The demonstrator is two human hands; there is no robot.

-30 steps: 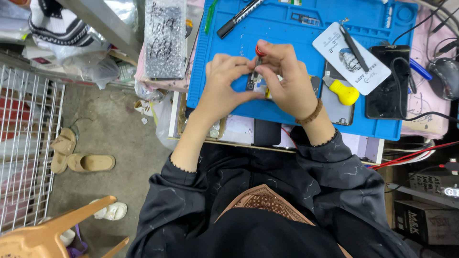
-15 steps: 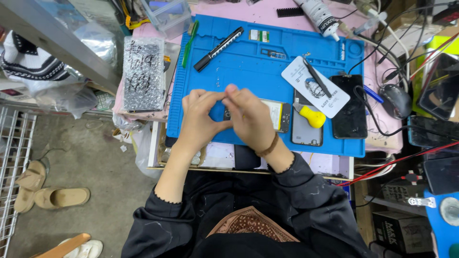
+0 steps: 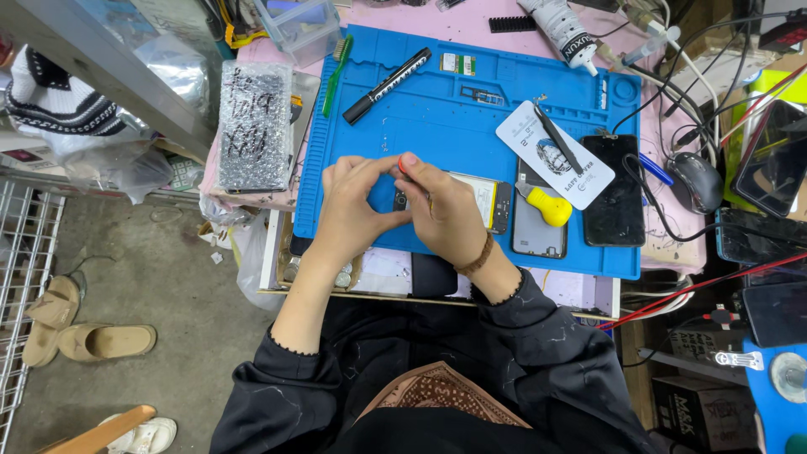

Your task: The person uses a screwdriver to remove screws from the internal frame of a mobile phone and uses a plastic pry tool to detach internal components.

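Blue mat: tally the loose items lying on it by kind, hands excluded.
On the blue mat:
Phones and phone bodies: 3 (opened phone, grey phone back, black phone)
Black marker: 1
White card: 1
Tweezers: 1
Yellow-handled tool: 1
Total: 7

A matt blue rubbery mat (image 3: 445,109) bears a glossy black glass phone (image 3: 615,189) and white card (image 3: 546,151).
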